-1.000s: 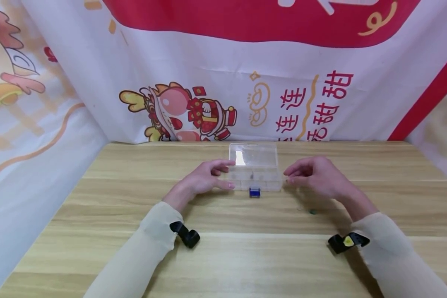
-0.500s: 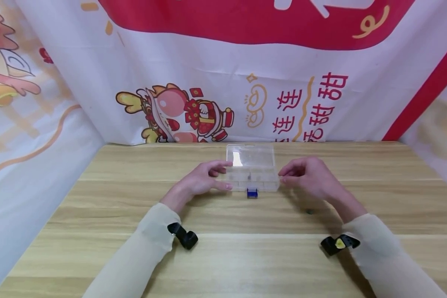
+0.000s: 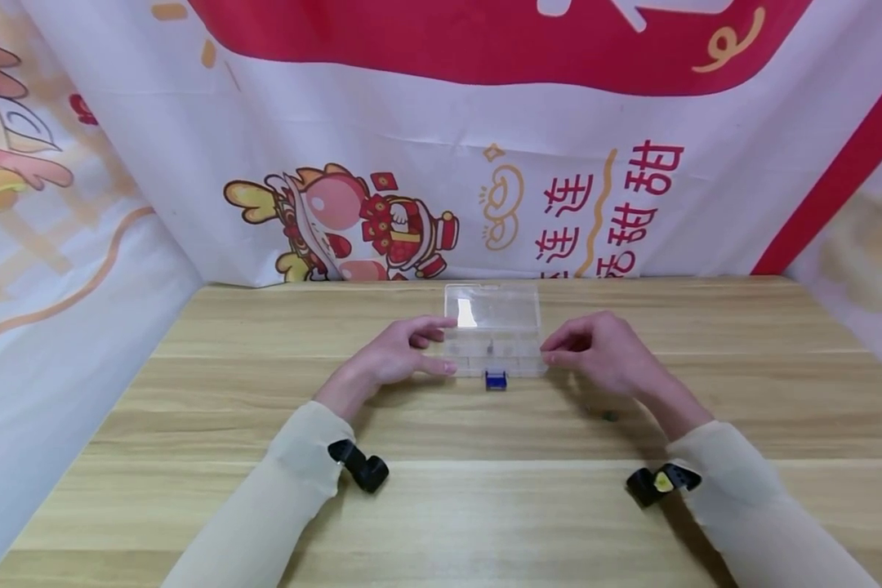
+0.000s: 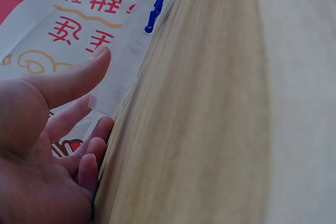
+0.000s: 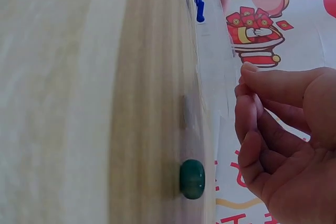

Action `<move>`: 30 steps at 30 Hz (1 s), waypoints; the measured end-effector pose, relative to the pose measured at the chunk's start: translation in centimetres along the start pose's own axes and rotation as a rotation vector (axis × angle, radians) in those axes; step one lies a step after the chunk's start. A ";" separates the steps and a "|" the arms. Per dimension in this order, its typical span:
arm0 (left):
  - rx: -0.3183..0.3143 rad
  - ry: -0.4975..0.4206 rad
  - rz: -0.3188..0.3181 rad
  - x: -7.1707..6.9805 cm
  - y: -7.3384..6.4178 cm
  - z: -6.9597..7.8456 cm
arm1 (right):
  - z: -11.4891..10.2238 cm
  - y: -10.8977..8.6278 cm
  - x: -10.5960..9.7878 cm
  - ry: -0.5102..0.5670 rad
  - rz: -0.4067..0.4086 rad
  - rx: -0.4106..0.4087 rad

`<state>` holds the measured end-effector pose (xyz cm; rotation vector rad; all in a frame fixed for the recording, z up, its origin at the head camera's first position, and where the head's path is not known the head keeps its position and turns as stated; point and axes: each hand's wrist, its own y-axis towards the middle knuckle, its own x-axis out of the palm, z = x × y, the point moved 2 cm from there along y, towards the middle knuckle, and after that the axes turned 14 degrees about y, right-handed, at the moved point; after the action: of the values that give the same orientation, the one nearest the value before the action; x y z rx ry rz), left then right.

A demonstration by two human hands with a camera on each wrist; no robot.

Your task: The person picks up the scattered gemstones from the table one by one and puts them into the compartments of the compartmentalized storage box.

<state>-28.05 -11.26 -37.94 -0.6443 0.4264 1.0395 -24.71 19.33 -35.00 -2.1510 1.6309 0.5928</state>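
A clear plastic compartment box [image 3: 470, 366] stands on the wooden table with its lid [image 3: 503, 306] raised at the back and its blue latch [image 3: 496, 381] at the front. My left hand [image 3: 400, 351] holds the box's left side, thumb at the front corner and index finger by the lid hinge. At the right edge of the box is my right hand [image 3: 595, 351], thumb and index fingertips pinched together; the tiny piece between them is mostly hidden. A small dark piece [image 3: 490, 347] shows inside the box. A dark green bead [image 5: 192, 179] lies below my right hand.
Close to the green bead a small clear piece [image 5: 187, 111] lies on the table [image 3: 441, 506]. A printed cloth [image 3: 382, 114] hangs right behind the raised lid. Both sleeves carry a black wrist camera [image 3: 367, 472].
My right hand has moved left, from just beside the box to its right edge. My left hand stays at the box's left side. The whole head view shifts slightly.
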 end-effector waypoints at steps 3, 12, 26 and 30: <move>-0.001 0.002 0.005 -0.1 -0.1 0.0 | -0.1 0.1 0.1 -0.013 -0.006 0.006; 0.008 0.000 0.003 -0.1 -0.1 0.4 | -0.1 0.0 0.1 -0.046 -0.017 0.015; 0.006 -0.001 -0.002 0.1 -0.1 0.3 | -0.2 -0.2 0.2 -0.052 -0.032 0.036; 0.002 -0.003 0.001 0.0 -0.2 0.1 | -0.5 -0.2 0.4 -0.076 -0.030 0.035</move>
<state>-27.89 -11.27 -37.80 -0.6410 0.4252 1.0411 -24.39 18.77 -34.80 -2.0980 1.5557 0.6245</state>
